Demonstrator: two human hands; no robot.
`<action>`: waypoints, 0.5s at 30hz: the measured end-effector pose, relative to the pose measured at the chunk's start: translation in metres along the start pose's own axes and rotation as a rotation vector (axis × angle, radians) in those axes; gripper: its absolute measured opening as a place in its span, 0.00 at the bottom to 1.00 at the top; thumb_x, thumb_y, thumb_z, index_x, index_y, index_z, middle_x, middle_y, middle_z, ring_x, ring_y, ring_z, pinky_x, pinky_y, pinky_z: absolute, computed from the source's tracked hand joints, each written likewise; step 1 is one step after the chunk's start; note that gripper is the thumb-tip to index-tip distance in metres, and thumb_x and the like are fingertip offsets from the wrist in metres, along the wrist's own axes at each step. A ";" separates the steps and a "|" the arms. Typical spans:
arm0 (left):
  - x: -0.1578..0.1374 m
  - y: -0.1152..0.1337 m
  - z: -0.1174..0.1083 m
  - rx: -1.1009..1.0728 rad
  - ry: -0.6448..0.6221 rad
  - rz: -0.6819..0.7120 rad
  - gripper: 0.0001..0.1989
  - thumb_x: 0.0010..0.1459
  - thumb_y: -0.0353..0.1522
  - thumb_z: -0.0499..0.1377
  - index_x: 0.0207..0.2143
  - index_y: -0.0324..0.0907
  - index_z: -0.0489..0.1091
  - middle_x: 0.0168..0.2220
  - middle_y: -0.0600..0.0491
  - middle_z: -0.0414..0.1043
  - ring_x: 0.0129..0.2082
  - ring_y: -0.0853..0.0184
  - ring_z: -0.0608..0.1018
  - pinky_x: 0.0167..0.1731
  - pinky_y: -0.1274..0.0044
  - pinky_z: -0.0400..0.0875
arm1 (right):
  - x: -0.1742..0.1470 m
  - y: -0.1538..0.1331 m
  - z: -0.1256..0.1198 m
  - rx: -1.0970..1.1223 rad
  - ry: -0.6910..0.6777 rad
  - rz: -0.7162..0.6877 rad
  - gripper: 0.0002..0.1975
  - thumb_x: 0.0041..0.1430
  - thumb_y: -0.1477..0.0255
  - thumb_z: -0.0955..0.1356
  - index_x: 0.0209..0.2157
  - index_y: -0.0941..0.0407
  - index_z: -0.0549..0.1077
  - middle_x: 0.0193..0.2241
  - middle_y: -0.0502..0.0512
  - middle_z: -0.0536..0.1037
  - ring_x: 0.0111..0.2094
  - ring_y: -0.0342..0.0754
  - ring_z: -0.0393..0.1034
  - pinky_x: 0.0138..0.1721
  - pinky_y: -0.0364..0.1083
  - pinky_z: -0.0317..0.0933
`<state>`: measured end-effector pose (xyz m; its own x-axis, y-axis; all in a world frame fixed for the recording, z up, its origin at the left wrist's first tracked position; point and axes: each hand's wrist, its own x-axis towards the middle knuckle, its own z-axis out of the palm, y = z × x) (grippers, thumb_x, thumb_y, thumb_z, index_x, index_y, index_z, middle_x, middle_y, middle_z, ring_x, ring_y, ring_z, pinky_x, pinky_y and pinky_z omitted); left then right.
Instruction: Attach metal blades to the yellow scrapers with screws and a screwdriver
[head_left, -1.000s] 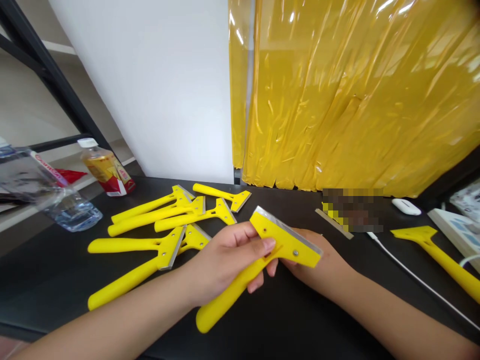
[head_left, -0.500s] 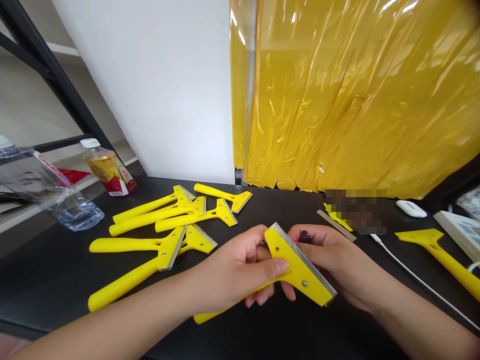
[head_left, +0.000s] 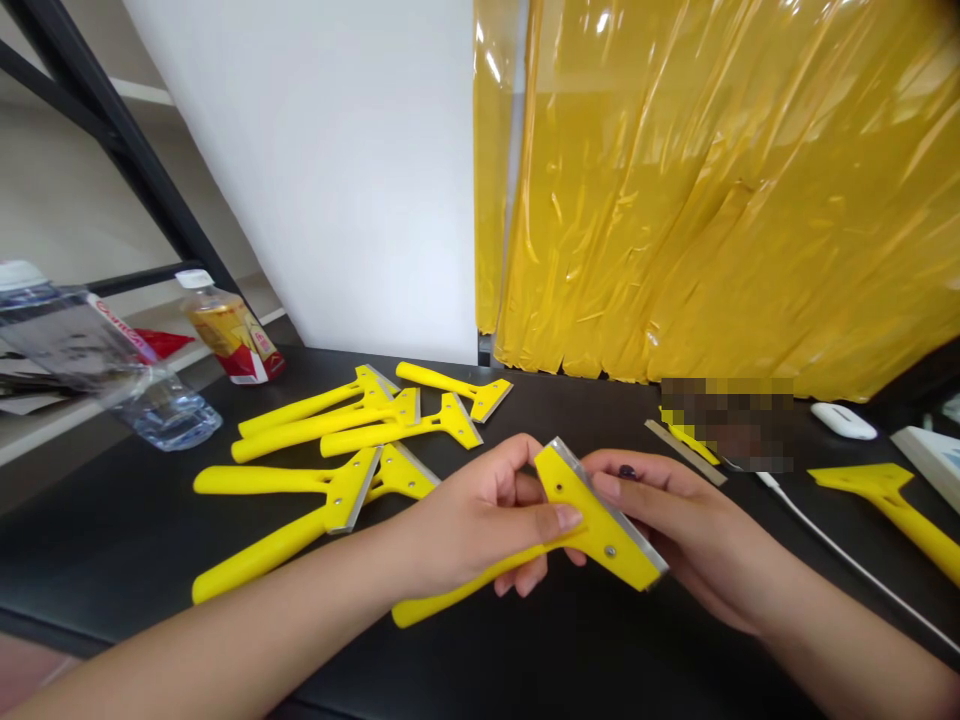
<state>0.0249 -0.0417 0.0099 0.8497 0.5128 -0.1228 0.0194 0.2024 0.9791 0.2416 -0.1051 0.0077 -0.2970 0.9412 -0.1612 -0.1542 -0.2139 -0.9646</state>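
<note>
My left hand is closed round the neck of a yellow scraper, its thumb pressed on the wide head. A metal blade edge faces right, and one screw shows near the head's lower end, with a dark hole near the upper end. Against the back of that blade edge, my right hand is closed with thumb and forefinger pinched. Between them shows a small dark round-ended thing; most of it is hidden. Left of my hands, several assembled yellow scrapers lie on the black table, some overlapping.
A yellow scraper handle without a visible blade lies right, beside a white cable. A flat strip lies behind my right hand, near a blurred patch. Two bottles, water and drink, stand left. A white case sits back right.
The scraper head has tilted slightly and its lower end has risen a little. My right fingers have shifted along the blade edge. The view has moved slightly left.
</note>
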 end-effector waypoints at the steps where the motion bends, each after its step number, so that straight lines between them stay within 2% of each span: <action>1: 0.000 0.000 0.000 -0.007 -0.002 0.004 0.15 0.68 0.42 0.62 0.45 0.45 0.59 0.37 0.54 0.77 0.20 0.77 0.74 0.16 0.86 0.64 | 0.000 0.000 -0.001 -0.021 0.021 -0.016 0.15 0.67 0.58 0.72 0.45 0.53 0.83 0.33 0.54 0.82 0.35 0.47 0.74 0.35 0.44 0.61; 4: 0.002 -0.001 0.000 -0.022 0.016 0.037 0.14 0.68 0.41 0.63 0.46 0.45 0.61 0.38 0.55 0.74 0.21 0.75 0.77 0.15 0.86 0.65 | 0.000 0.001 -0.003 -0.064 0.070 -0.060 0.12 0.65 0.60 0.74 0.43 0.52 0.84 0.35 0.51 0.82 0.36 0.44 0.72 0.38 0.42 0.62; 7: 0.003 0.000 0.001 -0.039 0.094 0.078 0.14 0.67 0.41 0.63 0.45 0.44 0.65 0.38 0.55 0.74 0.24 0.72 0.80 0.16 0.85 0.67 | 0.000 0.001 -0.003 0.014 0.051 -0.032 0.13 0.67 0.58 0.72 0.45 0.51 0.84 0.34 0.52 0.80 0.38 0.46 0.72 0.39 0.43 0.62; 12: 0.005 0.001 0.004 -0.074 0.256 0.140 0.14 0.65 0.41 0.65 0.41 0.41 0.68 0.35 0.53 0.74 0.27 0.69 0.81 0.16 0.84 0.69 | 0.002 0.004 -0.003 0.095 0.046 -0.020 0.17 0.69 0.57 0.70 0.50 0.53 0.82 0.32 0.52 0.76 0.30 0.41 0.61 0.28 0.40 0.54; 15: 0.007 0.002 0.002 -0.063 0.326 0.158 0.13 0.65 0.40 0.65 0.41 0.41 0.69 0.31 0.54 0.75 0.26 0.69 0.80 0.18 0.83 0.70 | 0.007 0.007 -0.008 0.040 0.123 -0.123 0.18 0.69 0.55 0.68 0.49 0.52 0.81 0.38 0.55 0.77 0.34 0.44 0.63 0.31 0.42 0.58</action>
<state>0.0315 -0.0394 0.0109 0.6265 0.7790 -0.0266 -0.1396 0.1457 0.9794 0.2461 -0.0975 -0.0019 -0.1567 0.9852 -0.0695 -0.2203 -0.1034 -0.9699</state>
